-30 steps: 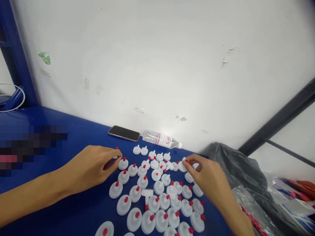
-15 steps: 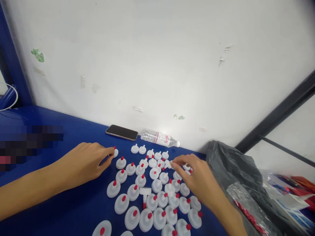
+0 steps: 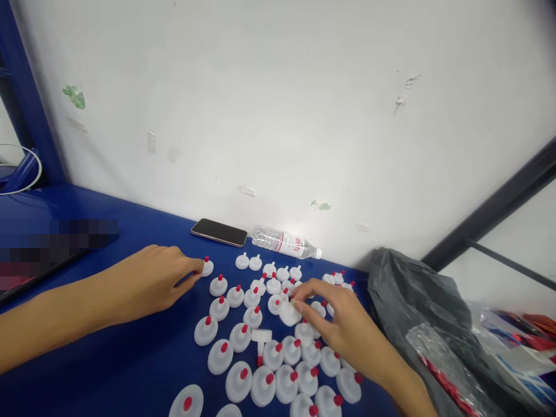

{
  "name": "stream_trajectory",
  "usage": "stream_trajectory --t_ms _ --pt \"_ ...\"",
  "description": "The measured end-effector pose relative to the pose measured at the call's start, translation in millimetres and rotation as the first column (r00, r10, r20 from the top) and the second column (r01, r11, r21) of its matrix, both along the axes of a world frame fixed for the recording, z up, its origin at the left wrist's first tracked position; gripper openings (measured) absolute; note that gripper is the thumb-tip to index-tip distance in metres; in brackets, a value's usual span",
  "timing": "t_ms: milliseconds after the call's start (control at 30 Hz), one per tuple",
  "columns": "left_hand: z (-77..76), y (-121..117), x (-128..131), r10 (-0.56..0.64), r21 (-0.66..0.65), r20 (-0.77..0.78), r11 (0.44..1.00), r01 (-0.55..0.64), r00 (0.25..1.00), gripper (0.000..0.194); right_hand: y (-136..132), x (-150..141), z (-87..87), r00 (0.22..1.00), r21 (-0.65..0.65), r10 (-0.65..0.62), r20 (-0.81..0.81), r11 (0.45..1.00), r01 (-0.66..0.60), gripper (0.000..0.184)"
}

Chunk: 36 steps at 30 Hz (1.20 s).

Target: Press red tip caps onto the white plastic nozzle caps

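My right hand (image 3: 334,310) pinches a white nozzle cap (image 3: 289,314) between thumb and forefinger, holding it tilted above the other caps. At the far left of the group stands a white cap with a red tip (image 3: 207,267). My left hand (image 3: 163,278) is right beside it, forefinger at its rim and thumb a little apart. Many similar white caps (image 3: 238,382) with red tips cover the blue table (image 3: 130,359). One cap (image 3: 261,336) lies upside down, its red tip toward me. At the back, several caps (image 3: 255,262) show bare white nozzles.
Along the wall lie a dark phone (image 3: 219,231) and a clear plastic bottle (image 3: 284,242). On the right are a grey plastic bag (image 3: 403,284) and a clear bag with red tips (image 3: 447,370). A blurred dark object (image 3: 56,249) sits at the left.
My right hand has lifted a white cap and brought it nearer and slightly left. My left hand has drawn slightly back from the red-tipped cap, which shows more now.
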<state>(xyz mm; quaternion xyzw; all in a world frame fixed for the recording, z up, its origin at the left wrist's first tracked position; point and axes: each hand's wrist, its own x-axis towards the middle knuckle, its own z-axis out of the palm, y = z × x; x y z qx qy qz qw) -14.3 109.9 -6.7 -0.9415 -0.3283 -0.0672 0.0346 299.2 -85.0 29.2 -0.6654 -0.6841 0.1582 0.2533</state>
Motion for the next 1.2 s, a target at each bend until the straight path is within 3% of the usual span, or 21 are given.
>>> stream_trajectory --t_ms 167,367,500,633,833,933,1067,1200 --pt "8.2 2.3 -6.6 -0.056 -0.026 -0.034 0.998 0.055 0.998 0.036 -4.6 -2.9 5.8 0.985 -0.021 -0.030 -0.170 0.999 0.027 0.027" --pt "9.1 5.4 -14.2 -0.092 -0.009 -0.027 0.996 0.091 0.995 0.024 0.4 -3.0 -1.7 0.999 0.100 0.003 -0.046 0.995 0.001 0.019" --pt "0.1 10.1 -20.8 -0.049 0.032 -0.013 0.998 0.049 0.999 0.012 1.1 -2.6 -4.0 0.999 0.182 -0.028 0.016 0.983 0.025 0.017" --pt "-10.4 18.3 -26.7 -0.048 0.001 0.006 0.999 0.048 0.999 0.013 1.4 -5.8 -4.0 1.000 0.255 -0.014 0.005 0.967 0.013 0.016" --pt "-1.5 16.6 -17.5 -0.060 -0.059 0.044 0.996 0.062 0.997 0.019 3.6 -7.1 -5.5 0.997 0.371 0.008 0.077 0.928 -0.036 0.009" --pt "7.1 8.8 -10.1 -0.107 -0.057 0.132 0.992 0.115 0.985 0.024 3.8 -9.2 -8.6 0.980 0.445 0.043 0.196 0.886 -0.128 0.011" --pt "9.6 -0.8 -5.7 -0.276 0.065 0.235 0.961 0.268 0.932 0.032 2.7 -18.2 -12.8 0.942 0.567 0.021 0.334 0.794 -0.219 0.019" --pt "5.1 -11.7 -0.9 -0.348 0.178 0.264 0.934 0.309 0.900 0.029 2.7 -28.5 -14.8 0.937 0.581 0.031 0.347 0.778 -0.240 0.036"
